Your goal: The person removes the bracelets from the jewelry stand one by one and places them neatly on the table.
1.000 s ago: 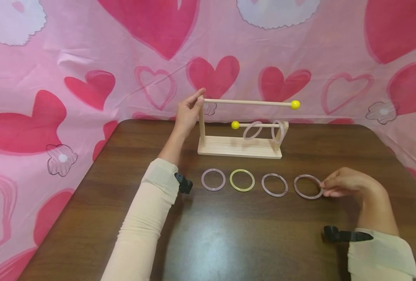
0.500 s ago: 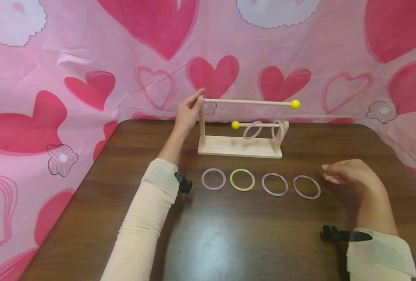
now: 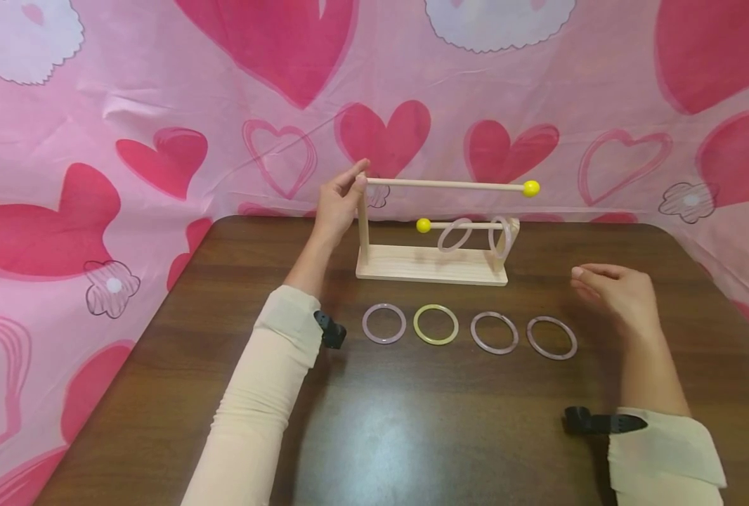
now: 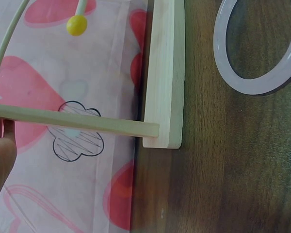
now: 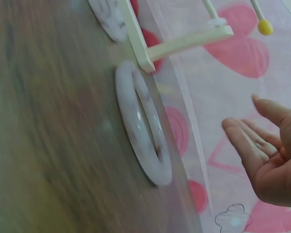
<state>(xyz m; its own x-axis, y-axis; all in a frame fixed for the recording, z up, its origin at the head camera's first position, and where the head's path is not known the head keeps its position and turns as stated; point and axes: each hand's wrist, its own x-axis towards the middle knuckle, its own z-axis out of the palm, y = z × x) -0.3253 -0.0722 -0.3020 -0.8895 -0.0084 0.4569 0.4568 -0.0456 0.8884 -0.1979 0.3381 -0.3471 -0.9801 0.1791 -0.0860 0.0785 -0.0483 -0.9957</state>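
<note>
My left hand pinches the top of the tall left post of a wooden rack. Two pale bangles hang on the rack's lower rod, while its upper rod carries none. In front of the rack lie a lilac bangle, a yellow-green bangle and two greyish-purple bangles, all flat in a row. My right hand hovers over the table behind and right of the rightmost bangle, holding nothing; its fingers are loosely extended.
The brown wooden table ends at the back against a pink cloth printed with hearts. Yellow balls cap the free ends of both rods. Black wrist cameras sit on both sleeves.
My right hand has let go of the rightmost bangle, then lifted and moved back and slightly left. That bangle shifted a little left. The left hand and rack stay still.
</note>
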